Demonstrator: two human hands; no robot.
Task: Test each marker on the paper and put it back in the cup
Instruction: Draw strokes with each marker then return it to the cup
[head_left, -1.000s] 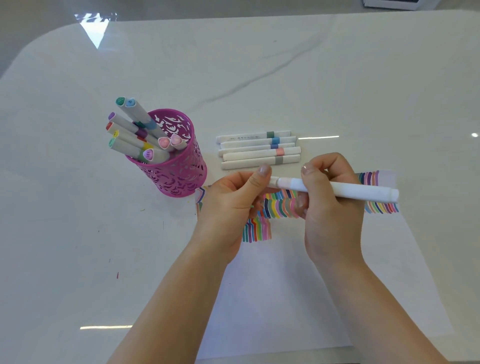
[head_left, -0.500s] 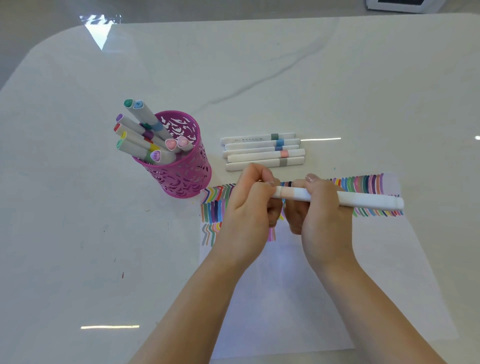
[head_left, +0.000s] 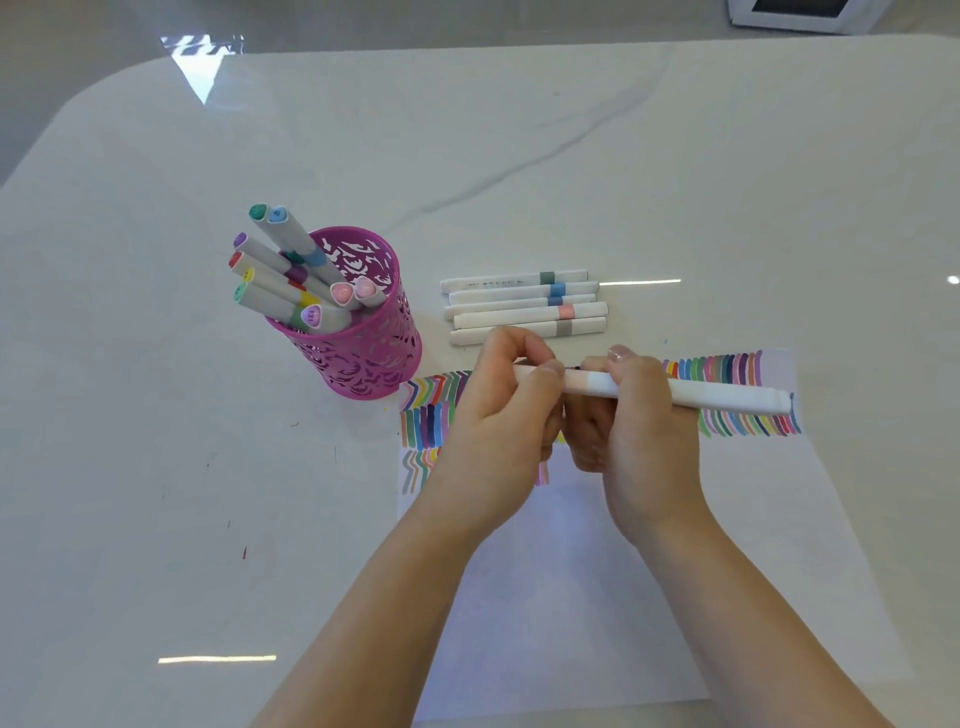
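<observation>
White marble tabletop (head_left: 519, 156) fills my view. At centre, my left hand (head_left: 498, 415) and right hand (head_left: 641, 431) both grip a white marker with a peach band (head_left: 717, 397) over the colour-striped paper sheet (head_left: 597, 571). Five white markers (head_left: 524, 306) lie just above; the pink openwork cup (head_left: 363, 348) stands centre-left.

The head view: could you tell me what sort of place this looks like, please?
Probably a home or office table used for colouring: a glossy white marble-look tabletop, a pink cup of markers, and paper covered in test strokes.
</observation>
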